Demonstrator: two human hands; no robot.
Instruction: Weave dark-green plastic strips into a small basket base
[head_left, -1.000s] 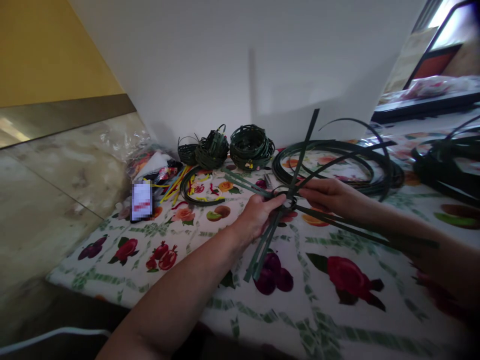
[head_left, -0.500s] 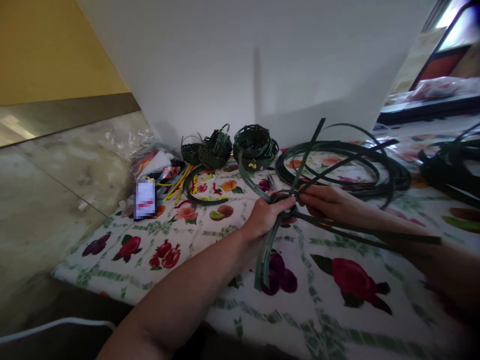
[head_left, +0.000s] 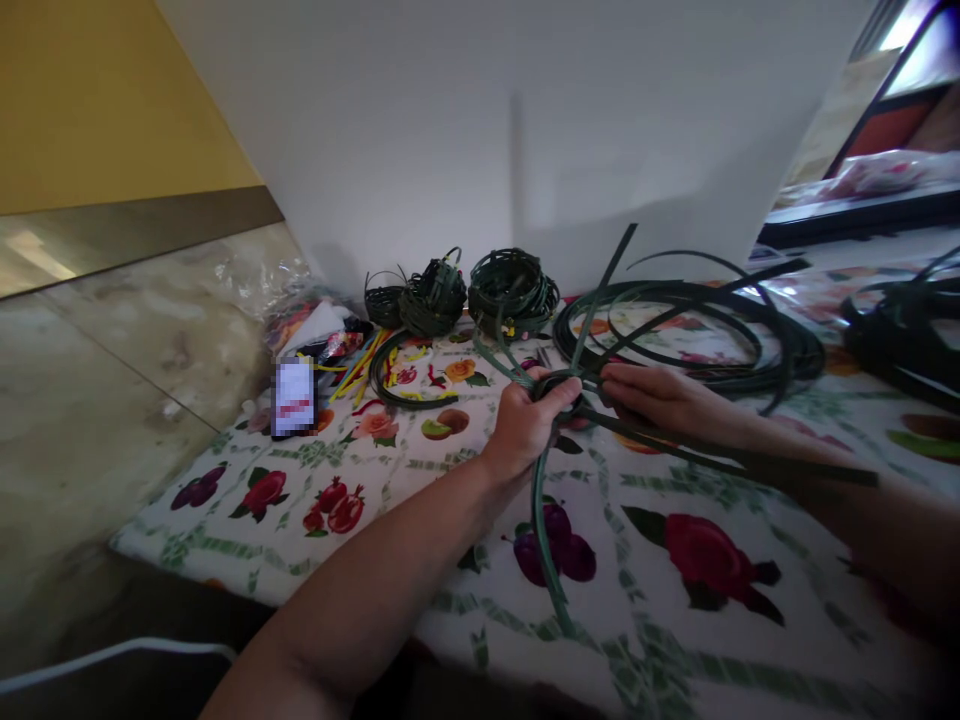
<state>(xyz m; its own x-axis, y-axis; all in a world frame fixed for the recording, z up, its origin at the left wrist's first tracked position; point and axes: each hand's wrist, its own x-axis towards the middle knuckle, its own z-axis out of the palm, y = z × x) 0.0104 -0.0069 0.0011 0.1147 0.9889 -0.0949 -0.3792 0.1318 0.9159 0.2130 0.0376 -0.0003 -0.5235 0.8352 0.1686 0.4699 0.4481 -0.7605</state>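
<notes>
Green weaving strips (head_left: 750, 460) cross at a coiled hub (head_left: 559, 388) mid-surface (head_left: 420, 470), their longest axis running toward the right edge. The left hand (head_left: 527, 425), nearer, is clamped on the hub; the right hand (head_left: 660, 400), apart, rests against the strips just beside it.

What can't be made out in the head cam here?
Head view only:
Weave centre: mostly hidden by the left hand and right hand.
Dark coil: cut off by the right edge.
Pixelated rectangle: blurred, so unreadable.
Small metal item: too small to identify.
Bag: contents too small and jumbled to tell.
</notes>
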